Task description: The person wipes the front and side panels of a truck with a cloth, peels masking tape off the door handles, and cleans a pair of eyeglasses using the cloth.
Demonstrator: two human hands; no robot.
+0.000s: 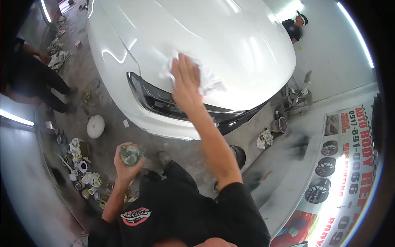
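My right hand (187, 82) presses a crumpled white cloth (210, 82) flat on the hood of a white car (230, 45), just above the dark headlight (154, 95). The fingers lie close together over the cloth, which spreads out on both sides of them. Lower down, away from the car body, my left hand (128, 164) is wrapped round a clear round container (130, 155) and holds it above the floor. What is inside the container looks clear or greenish, but I cannot make it out.
People stand at the left (37, 78) and beyond the hood (294, 29). A round white pad (95, 126) with a cord, tape rolls (82, 166) and cans lie on the left floor. A bucket (279, 125) and a printed banner (345, 164) are at the right.
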